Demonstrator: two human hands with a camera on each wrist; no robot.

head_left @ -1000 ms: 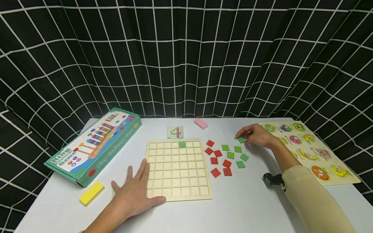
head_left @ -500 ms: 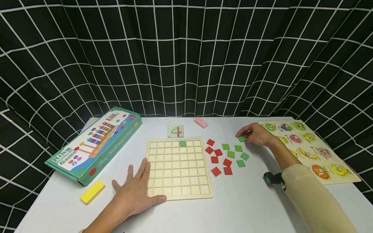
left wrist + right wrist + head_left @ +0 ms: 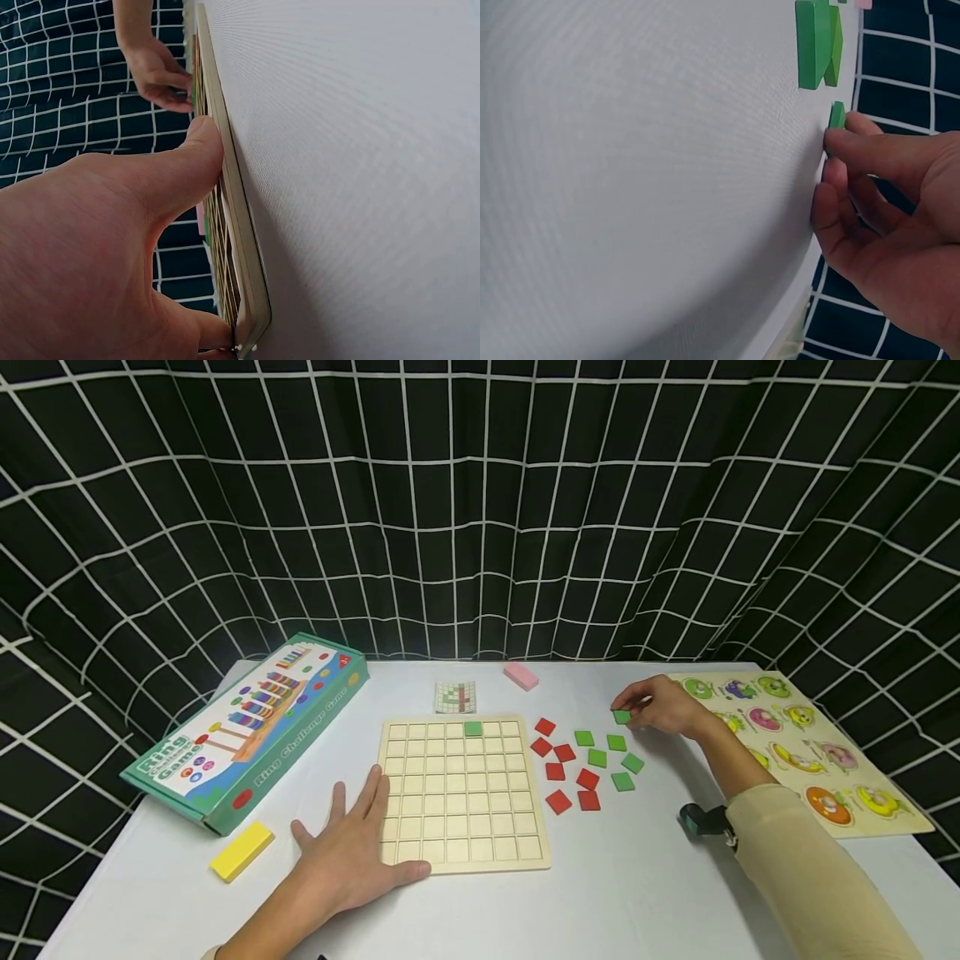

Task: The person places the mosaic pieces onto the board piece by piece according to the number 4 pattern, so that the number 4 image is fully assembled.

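Table, white, carries a wooden grid board at centre. Left hand presses flat with fingers spread on the board's near left corner. Right hand pinches a green tile just beyond the loose red and green tiles.

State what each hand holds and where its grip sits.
Right hand pinches a green tile by its edges. Left hand holds nothing, resting flat on the grid board.
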